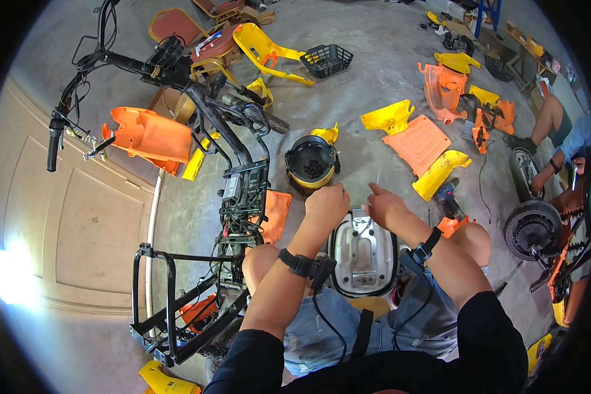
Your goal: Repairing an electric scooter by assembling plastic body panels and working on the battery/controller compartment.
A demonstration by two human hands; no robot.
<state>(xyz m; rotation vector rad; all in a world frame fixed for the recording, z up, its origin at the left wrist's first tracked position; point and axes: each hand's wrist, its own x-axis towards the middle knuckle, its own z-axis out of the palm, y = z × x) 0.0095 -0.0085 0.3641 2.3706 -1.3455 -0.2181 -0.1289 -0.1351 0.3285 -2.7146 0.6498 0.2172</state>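
**Both hands at the far end of a grey-and-white cover on the lap**

The person sits on the concrete floor (374,72) with a rounded grey-and-white plastic cover (363,253) resting between the knees, its long axis running straight away from the body. The left hand (326,202) is curled into a loose fist at the cover's far left corner, knuckles up; whether it pinches anything small I cannot tell. The right hand (385,205) sits at the far right corner, fingers drawn together with the index finger stretched toward the left hand, apparently pressing or pinching at the cover's top edge (what lies under the fingertips is hidden). Both hands are about equally close to the cover's far edge and near each other, with a narrow gap between them; the rest of the cover lies toward the body from them.

Just beyond the left hand stands a yellow-and-black helmet (312,163), open side up. To the left a stripped scooter frame (240,177) stands with its handlebar (79,72) and an orange panel (148,134) hanging off it. Yellow panels (389,117) and an orange flat panel (417,142) lie scattered ahead, a black basket (326,60) farther off. A wheel (533,230) lies at the right, near another person's legs (550,125).
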